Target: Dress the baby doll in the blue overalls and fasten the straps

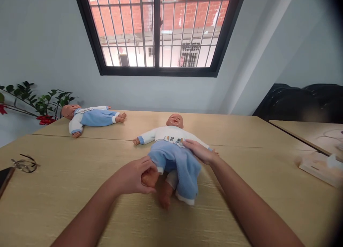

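A baby doll in a white top lies on its back on the table, head away from me. Its blue trousers are partly on: one leg goes through the left trouser leg, while the other leg lies bare beside the loose right trouser leg. My left hand is closed round the doll's foot, close to the white cuff. My right hand is at the waistband on the right side, fingertips gripping the cloth; its thumb is hidden.
A second doll, dressed in white and blue, lies at the table's back left near a potted plant. Glasses rest at the left. A white tissue pack lies at the right, with black chairs behind.
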The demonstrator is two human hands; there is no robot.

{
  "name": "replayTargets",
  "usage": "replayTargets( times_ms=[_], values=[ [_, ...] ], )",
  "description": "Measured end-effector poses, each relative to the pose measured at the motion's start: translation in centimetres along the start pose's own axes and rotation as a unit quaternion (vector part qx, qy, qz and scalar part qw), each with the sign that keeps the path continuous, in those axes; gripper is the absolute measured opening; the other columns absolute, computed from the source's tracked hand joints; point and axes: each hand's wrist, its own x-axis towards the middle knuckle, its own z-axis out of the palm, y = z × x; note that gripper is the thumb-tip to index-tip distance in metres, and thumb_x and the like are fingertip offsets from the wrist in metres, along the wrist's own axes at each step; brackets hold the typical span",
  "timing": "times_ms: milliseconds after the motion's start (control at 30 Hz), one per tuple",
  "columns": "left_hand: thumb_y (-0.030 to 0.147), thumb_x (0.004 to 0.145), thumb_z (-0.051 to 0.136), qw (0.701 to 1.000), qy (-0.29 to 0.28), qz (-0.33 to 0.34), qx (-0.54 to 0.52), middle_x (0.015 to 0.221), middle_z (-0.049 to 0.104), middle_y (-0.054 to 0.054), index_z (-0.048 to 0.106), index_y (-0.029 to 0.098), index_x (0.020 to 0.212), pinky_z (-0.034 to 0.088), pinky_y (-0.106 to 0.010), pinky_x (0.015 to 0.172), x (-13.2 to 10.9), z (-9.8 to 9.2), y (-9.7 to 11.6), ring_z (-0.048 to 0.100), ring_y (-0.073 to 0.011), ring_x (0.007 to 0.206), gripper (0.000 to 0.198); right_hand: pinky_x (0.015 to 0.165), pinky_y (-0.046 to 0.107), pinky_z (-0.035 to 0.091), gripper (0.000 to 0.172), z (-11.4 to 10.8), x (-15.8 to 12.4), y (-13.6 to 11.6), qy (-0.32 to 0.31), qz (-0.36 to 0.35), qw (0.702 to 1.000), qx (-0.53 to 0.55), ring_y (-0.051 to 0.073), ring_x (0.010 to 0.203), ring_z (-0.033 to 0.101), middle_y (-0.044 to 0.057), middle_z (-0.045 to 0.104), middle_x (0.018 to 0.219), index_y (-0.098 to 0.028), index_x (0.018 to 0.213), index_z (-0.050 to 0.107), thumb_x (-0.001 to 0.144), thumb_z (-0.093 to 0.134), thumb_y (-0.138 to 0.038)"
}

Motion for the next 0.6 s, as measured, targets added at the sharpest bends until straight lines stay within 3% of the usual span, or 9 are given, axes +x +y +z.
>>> replayTargets(
  times_ms=[133, 200, 333, 400, 533, 600],
  values=[
    [0.033, 0.062, 0.09, 0.998, -0.007, -0.039, -0.046, 0.103, 0.064, 0.0, 0.063, 0.023, 0.099, 0.045, -0.029, 0.076, -0.3, -0.4, -0.5, 0.059, -0.0202, 0.091, 0.047, 0.092, 0.041, 0.054, 0.045, -1.4, -0.7, 0.4, -0.14, 0.063, 0.988, 0.023, 0.026, 0.1, 0.068, 0.008, 0.076, 0.108, -0.017, 0.103, 0.073, 0.083, 0.073, -0.057],
    [0.034, 0.062, 0.09, 0.996, -0.026, -0.058, -0.061, 0.096, 0.062, 0.001, 0.062, 0.022, 0.095, 0.042, -0.028, 0.069, -0.4, -0.2, -0.4, 0.056, -0.018, 0.084, 0.045, 0.09, 0.04, 0.055, 0.04, -1.6, -0.7, 0.1, -0.146, 0.063, 0.987, -0.003, 0.026, 0.097, 0.069, 0.007, 0.076, 0.105, -0.017, 0.103, 0.073, 0.081, 0.076, -0.05],
    [0.028, 0.068, 0.084, 0.992, -0.079, -0.064, -0.073, 0.09, 0.059, 0.003, 0.061, 0.022, 0.088, 0.038, -0.026, 0.063, 0.0, 1.4, 0.2, 0.052, -0.0142, 0.074, 0.03, 0.093, 0.04, 0.054, 0.032, -0.2, -0.5, -1.2, 0.003, -0.052, 0.995, -0.087, 0.027, 0.104, 0.067, 0.005, 0.076, 0.11, -0.02, 0.109, 0.072, 0.083, 0.071, -0.039],
    [0.024, 0.07, 0.082, 0.991, -0.098, -0.053, -0.07, 0.092, 0.059, 0.002, 0.062, 0.021, 0.086, 0.039, -0.026, 0.063, 0.3, 2.2, 0.4, 0.053, -0.0139, 0.075, 0.026, 0.095, 0.041, 0.053, 0.034, 1.1, -0.8, -2.3, 0.03, -0.123, 0.99, -0.069, 0.028, 0.111, 0.065, 0.005, 0.074, 0.117, -0.022, 0.115, 0.071, 0.085, 0.069, -0.037],
    [0.039, 0.069, 0.088, 0.99, -0.106, -0.017, -0.091, 0.092, 0.064, 0.001, 0.063, 0.021, 0.082, 0.043, -0.026, 0.066, 0.3, 2.3, 0.2, 0.058, -0.0167, 0.08, 0.033, 0.103, 0.04, 0.048, 0.031, 3.1, -3.0, -4.9, -0.058, -0.208, 0.973, -0.078, 0.025, 0.113, 0.064, 0.004, 0.073, 0.117, -0.023, 0.119, 0.072, 0.09, 0.065, -0.031],
    [0.046, 0.08, 0.08, 0.996, -0.023, -0.001, -0.088, 0.093, 0.065, -0.001, 0.064, 0.021, 0.084, 0.047, -0.029, 0.074, 0.3, 1.9, -0.3, 0.06, -0.0186, 0.085, 0.03, 0.101, 0.037, 0.048, 0.028, 3.9, -4.4, -6.3, -0.137, -0.226, 0.956, -0.128, 0.022, 0.108, 0.065, 0.002, 0.073, 0.113, -0.025, 0.115, 0.075, 0.091, 0.062, -0.026]
  ],
)
